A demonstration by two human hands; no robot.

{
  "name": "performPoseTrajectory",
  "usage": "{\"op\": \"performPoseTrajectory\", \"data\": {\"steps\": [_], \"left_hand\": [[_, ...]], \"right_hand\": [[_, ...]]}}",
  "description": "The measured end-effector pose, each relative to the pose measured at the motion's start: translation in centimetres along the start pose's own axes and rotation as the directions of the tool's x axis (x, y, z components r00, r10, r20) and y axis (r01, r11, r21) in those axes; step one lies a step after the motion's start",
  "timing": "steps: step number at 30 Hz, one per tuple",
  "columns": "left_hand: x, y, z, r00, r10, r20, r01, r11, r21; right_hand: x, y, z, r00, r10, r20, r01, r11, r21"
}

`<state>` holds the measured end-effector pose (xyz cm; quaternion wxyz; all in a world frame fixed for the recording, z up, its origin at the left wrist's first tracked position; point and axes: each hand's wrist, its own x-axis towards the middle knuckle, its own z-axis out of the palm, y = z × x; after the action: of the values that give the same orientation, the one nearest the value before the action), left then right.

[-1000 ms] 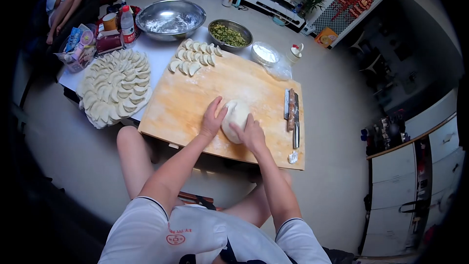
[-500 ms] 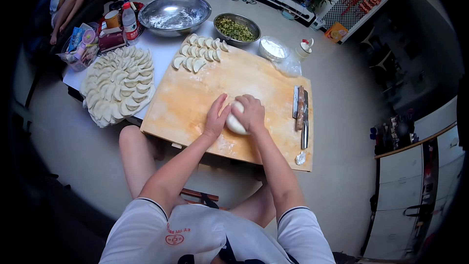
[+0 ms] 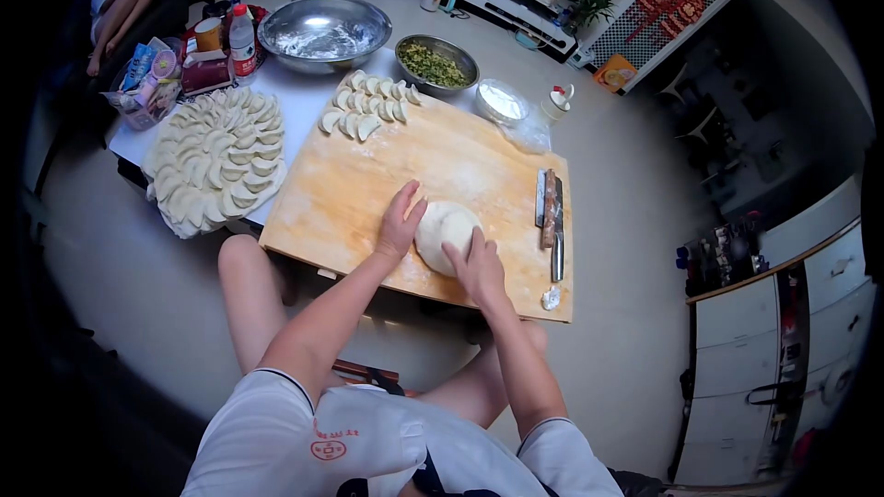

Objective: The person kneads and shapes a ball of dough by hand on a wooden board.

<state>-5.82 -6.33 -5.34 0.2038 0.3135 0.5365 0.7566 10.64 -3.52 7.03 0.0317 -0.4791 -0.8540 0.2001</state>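
- Dough (image 3: 444, 225), a pale round lump, sits on the wooden board (image 3: 359, 212), slightly right of the middle of its near edge and in from it.
- Right hand (image 3: 480, 269): half a second ago cupped over the top of the lump; now lower, at its near right side. Thumb on the top face, fingers at the right rim, a gap between them. Whether they pinch, cannot tell.
- Left hand (image 3: 401, 224): little changed. At the lump's left side, fingers straight and together, gripping nothing.
- Top of the lump now lies bare between the hands and looks broader, flatter. Judged a change of hold between presses, kneading still in progress.
- Along the board's right edge: knife (image 3: 558, 258), rolling pin (image 3: 550, 207) overlapping its blade. Both untouched.
- Dumplings (image 3: 368, 128) in rows by the far left corner.
- White scrap (image 3: 551, 298) near the near right corner; too small to name.
- Hidden: underside of the lump, right palm. Left thumb's contact hard to judge. Room beyond the board's right edge falls into dark.
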Motion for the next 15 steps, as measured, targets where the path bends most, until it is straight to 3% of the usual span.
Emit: {"op": "performPoseTrajectory", "data": {"steps": [3, 4, 5, 6, 7, 10, 12, 13, 15], "left_hand": [[0.0, 0.7, -0.3, 1.0, -0.002, -0.004, 0.002, 1.0, 0.003], [-0.3, 0.7, -0.3, 1.0, -0.014, -0.002, 0.014, 1.0, 0.003], [-0.3, 0.9, -0.2, 1.0, -0.015, 0.001, 0.015, 1.0, -0.003], [-0.3, 1.2, -0.2, 1.0, -0.02, 0.011, 0.02, 1.0, -0.002], [-0.3, 1.4, -0.2, 1.0, -0.024, 0.02, 0.024, 1.0, 0.001], [-0.1, 1.1, -0.2, 1.0, -0.02, 0.024, 0.02, 1.0, -0.008], [-1.1, 0.8, -0.4, 0.999, -0.033, 0.033, 0.033, 0.999, -0.007], [-0.6, 1.0, -0.3, 0.999, -0.026, 0.038, 0.026, 1.0, -0.004], [-0.3, 1.2, -0.2, 0.999, -0.022, 0.036, 0.023, 1.0, -0.013]], "right_hand": [[-2.7, -0.3, -2.1, 0.982, 0.031, 0.184, -0.043, 0.997, 0.063], [-2.5, 0.0, -1.5, 0.99, -0.138, -0.021, 0.137, 0.99, -0.035], [-1.7, 0.3, -1.0, 0.922, -0.323, -0.215, 0.29, 0.942, -0.172], [-0.7, 0.6, -0.4, 0.779, -0.506, -0.371, 0.398, 0.855, -0.333], [1.1, 1.0, 1.6, 0.687, -0.599, -0.411, 0.471, 0.798, -0.375], [5.9, 0.6, 4.4, 0.705, -0.626, -0.333, 0.559, 0.78, -0.282], [8.3, -0.4, 3.3, 0.886, -0.432, -0.168, 0.423, 0.902, -0.088], [9.6, -0.8, 2.4, 0.94, -0.333, -0.077, 0.334, 0.943, -0.008], [11.2, -1.3, 1.3, 0.992, -0.112, -0.052, 0.118, 0.981, 0.156]]}}
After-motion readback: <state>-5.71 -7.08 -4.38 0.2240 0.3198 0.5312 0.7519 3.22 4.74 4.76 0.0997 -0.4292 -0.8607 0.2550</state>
